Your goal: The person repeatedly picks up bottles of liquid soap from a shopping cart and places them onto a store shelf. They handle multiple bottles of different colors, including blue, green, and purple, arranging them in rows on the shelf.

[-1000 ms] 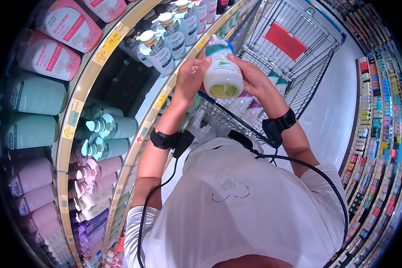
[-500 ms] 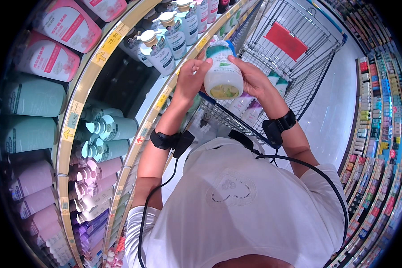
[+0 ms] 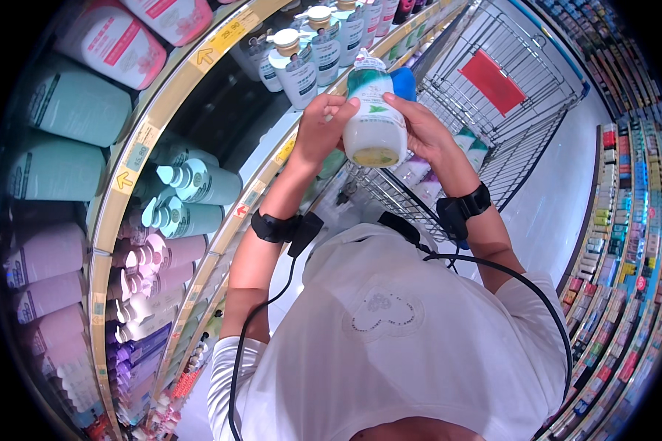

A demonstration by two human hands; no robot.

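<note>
Both hands hold a white bottle (image 3: pixel 375 131) with a green-and-white label, its round base toward me and its top pointing away. My left hand (image 3: pixel 324 126) is closed on its left side, thumb on the label; my right hand (image 3: pixel 423 125) grips the right side, thumb near the label's edge. A blue object (image 3: pixel 403 84) shows just behind the bottle's upper right; I cannot tell if it is attached. Beyond my hands stands a wire shopping cart (image 3: pixel 537 95) with a red panel (image 3: pixel 491 81) and several white, purple and green packages (image 3: pixel 467 143) inside.
At left, curved shelves (image 3: pixel 101 220) carry teal, pink and purple bottles, with white pump bottles (image 3: pixel 294 77) near the top. At right runs a long shelf (image 3: pixel 629 242) of small colourful packages. Pale floor (image 3: pixel 570 169) shows between the cart and that shelf.
My hands and the held bottle have shifted slightly right, and more of the blue object shows behind it. The view has shifted, so the cart and shelves sit further right in it.
</note>
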